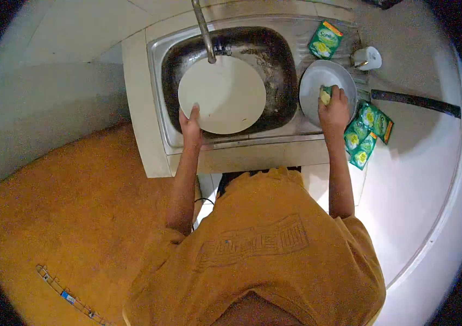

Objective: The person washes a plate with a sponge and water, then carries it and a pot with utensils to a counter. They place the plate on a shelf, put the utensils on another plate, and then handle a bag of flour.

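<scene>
My left hand (pixel 190 128) grips the lower left rim of a large white plate (pixel 225 98), thumb on top and fingers hidden beneath. The plate is held over the sink basin (pixel 282 65), under the tap (pixel 205 32). A few small dark specks show on its surface. On the drainboard to the right stands a white bowl (pixel 313 73). My right hand (pixel 334 111) reaches into that bowl with its fingers closed round a green and yellow sponge (pixel 325 96).
Green Sunlight packets (pixel 368 127) lie right of the bowl, and another packet (pixel 326 39) lies behind it. A white mug (pixel 371 58) rests on its side at the back right. A dark strip (pixel 415 103) crosses the counter. A metal rack (pixel 68 297) lies at lower left.
</scene>
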`<state>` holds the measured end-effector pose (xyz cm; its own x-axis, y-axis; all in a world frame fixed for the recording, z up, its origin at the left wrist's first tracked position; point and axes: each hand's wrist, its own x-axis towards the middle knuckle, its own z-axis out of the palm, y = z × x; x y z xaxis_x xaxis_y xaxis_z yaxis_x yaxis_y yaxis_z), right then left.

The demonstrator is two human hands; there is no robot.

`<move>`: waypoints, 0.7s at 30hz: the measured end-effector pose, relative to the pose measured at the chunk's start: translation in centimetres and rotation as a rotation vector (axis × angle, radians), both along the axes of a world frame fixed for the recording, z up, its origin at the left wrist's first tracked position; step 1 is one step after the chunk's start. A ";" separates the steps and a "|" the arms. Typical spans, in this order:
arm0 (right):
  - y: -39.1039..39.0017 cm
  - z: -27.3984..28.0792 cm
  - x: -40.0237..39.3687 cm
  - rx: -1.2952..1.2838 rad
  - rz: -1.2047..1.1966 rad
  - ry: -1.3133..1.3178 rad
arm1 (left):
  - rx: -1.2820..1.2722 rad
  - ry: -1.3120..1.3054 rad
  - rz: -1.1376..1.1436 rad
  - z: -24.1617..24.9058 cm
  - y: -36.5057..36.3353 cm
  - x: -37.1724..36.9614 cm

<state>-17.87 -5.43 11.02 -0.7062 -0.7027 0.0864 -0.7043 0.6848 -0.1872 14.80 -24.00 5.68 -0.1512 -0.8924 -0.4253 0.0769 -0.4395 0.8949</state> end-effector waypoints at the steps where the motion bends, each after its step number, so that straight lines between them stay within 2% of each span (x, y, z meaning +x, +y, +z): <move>1: 0.2 0.0 -0.3 -0.004 0.000 0.004 | -0.004 0.004 0.000 -0.6 -0.6 -0.2; 3: 0.3 -0.2 -0.1 0.151 -0.080 -0.008 | -0.101 -0.006 -0.048 -1.8 -1.8 0.0; 4: -0.4 1.0 0.5 0.149 -0.070 -0.012 | -0.104 -0.012 -0.039 -1.2 -2.0 -0.1; 6: -2.1 3.5 1.8 -0.044 0.060 0.145 | -0.129 0.085 -0.034 0.1 -2.2 -0.9; 7: -3.4 3.6 2.7 -0.217 0.200 0.020 | -0.127 0.081 -0.030 0.7 -2.2 -1.0; 9: -6.9 1.2 5.6 -0.231 0.331 -0.396 | -0.050 0.116 -0.010 1.4 -2.3 -1.4; 10: -8.7 -1.0 7.7 -0.230 0.484 -0.342 | -0.049 0.115 -0.013 1.2 -2.3 -1.5; 12: -12.8 -5.6 11.2 -0.386 0.801 -0.399 | -0.057 0.149 -0.007 0.6 -2.8 -1.7; 14: -16.0 -6.7 14.3 -0.447 0.894 -0.487 | -0.084 0.159 -0.021 -0.4 -3.2 -1.5; 16: -18.9 -6.1 15.9 -0.493 0.904 -0.458 | -0.101 0.156 -0.032 -0.5 -3.4 -0.9; 18: -21.3 -6.5 15.8 -0.530 0.916 -0.425 | -0.145 0.040 -0.025 -0.2 -3.2 -0.4; 20: -24.1 -7.9 14.9 -0.450 0.768 -0.388 | -0.122 0.034 -0.014 0.2 -3.0 0.5; 21: -25.0 -8.6 14.1 -0.442 0.773 -0.394 | -0.099 0.028 -0.009 0.5 -2.7 1.0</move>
<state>-3.78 -30.46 2.45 -0.0982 -0.9454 0.3107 -0.7619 -0.1294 -0.6346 15.78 -26.73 6.15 -0.1700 -0.9285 -0.3302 0.0986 -0.3494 0.9318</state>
